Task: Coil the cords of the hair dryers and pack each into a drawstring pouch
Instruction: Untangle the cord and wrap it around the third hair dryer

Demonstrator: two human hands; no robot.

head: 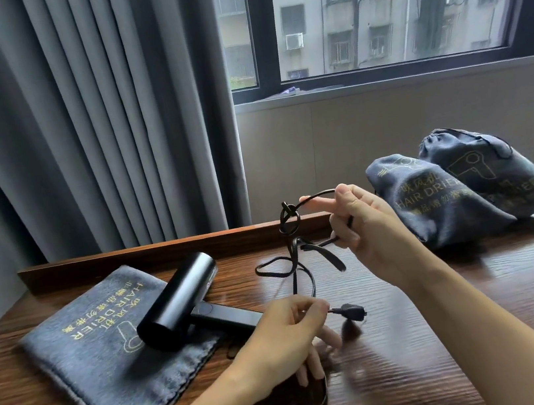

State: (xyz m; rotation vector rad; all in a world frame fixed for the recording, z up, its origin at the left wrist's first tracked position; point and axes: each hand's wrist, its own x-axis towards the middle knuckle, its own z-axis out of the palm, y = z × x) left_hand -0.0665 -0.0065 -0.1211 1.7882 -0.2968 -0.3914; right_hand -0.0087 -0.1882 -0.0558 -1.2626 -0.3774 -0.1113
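L hand (287,333) pinching cord (296,260) near plug (353,311), R hand (358,220) gripping knotted cord above table (448,314); dryer (183,298) lying on flat pouch (82,341)

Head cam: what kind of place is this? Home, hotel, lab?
Probably a hotel room. Matching grey pouches printed "HAIR DRIER" sit on a wooden desk against the wall. Floor-length grey curtains hang beside a window facing an apartment block.
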